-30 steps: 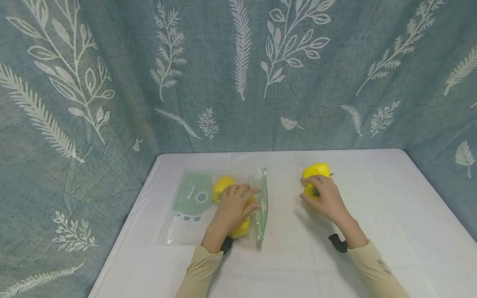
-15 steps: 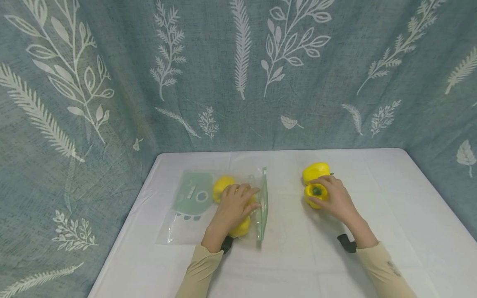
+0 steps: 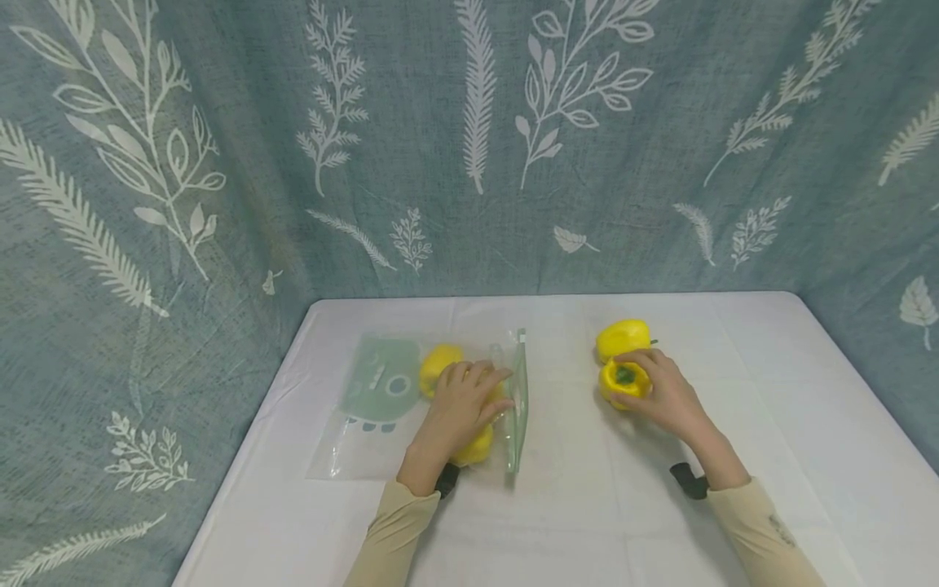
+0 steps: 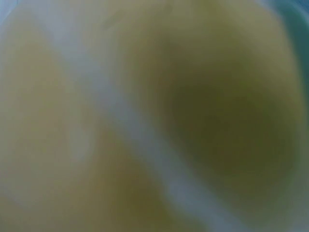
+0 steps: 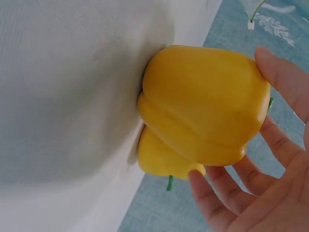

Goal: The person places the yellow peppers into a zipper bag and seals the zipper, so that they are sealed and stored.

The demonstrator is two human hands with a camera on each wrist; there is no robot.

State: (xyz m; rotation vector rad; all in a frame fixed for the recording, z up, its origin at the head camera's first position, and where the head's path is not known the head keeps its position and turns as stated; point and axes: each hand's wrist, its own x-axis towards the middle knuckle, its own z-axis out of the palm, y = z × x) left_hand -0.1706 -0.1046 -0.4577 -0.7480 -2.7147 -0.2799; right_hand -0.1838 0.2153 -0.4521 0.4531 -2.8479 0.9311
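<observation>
A clear zip bag (image 3: 381,452) with a green printed face lies on the left of the table. Several yellow bell peppers (image 3: 438,371) show inside it. My left hand (image 3: 464,408) rests on top of the bag, over the peppers and near the zip end. The left wrist view is a close yellow blur. My right hand (image 3: 663,395) holds a yellow bell pepper (image 5: 207,101) between thumb and fingers; it stands on the table, green stem up. Behind it lies another yellow bell pepper (image 3: 622,339) on its side, stem pointing right.
A white cloth covers the table (image 3: 565,514). Behind it and at both sides hangs a blue-green curtain (image 3: 411,147) with white leaf prints. The bag's green zip strip (image 3: 519,399) runs along its right end.
My right hand and the nearer loose pepper have shifted slightly right and toward me, uncovering more of the pepper. My left hand and the bag have stayed in place.
</observation>
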